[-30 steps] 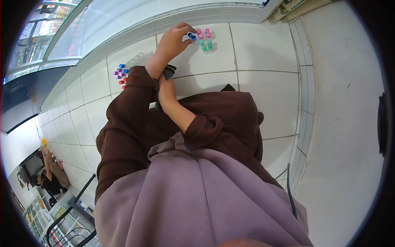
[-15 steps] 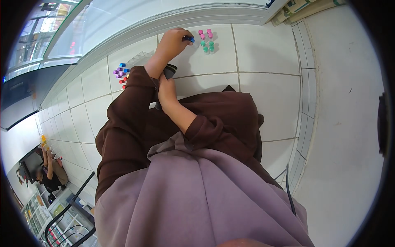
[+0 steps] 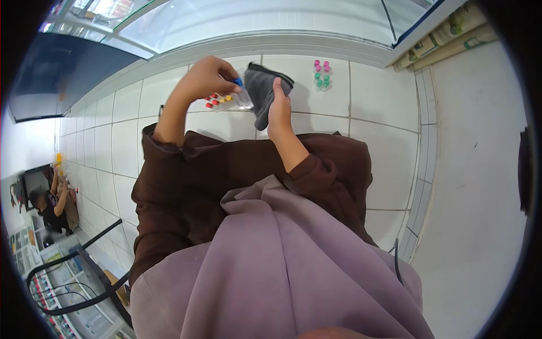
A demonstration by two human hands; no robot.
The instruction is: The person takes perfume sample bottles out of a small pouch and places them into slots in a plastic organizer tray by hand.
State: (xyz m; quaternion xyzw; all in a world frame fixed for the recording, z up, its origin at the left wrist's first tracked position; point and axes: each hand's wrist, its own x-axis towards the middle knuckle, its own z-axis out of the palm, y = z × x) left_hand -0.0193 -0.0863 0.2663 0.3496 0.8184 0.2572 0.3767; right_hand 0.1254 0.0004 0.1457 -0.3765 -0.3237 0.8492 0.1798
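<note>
My left hand is closed around a small clear bottle with a blue cap. The bottle tilts down to the right, its lower end close to a grey cloth with a black edge. That cloth, possibly a pouch, hangs in my right hand, thumb along its near side. Just below my left hand stand bottles with red caps and yellow caps, partly hidden by it. Right of the cloth, pink-capped bottles and green-capped bottles stand grouped on the tiles.
A glass-fronted cabinet runs along the far side of the tiled floor. A white wall rises at the right. At the far left another person sits near shelves. A black metal frame stands at lower left.
My left hand has drawn back left from beside the pink- and green-capped bottles, with the blue cap still in its grip. My arms have uncrossed, and the grey cloth has come up into view.
</note>
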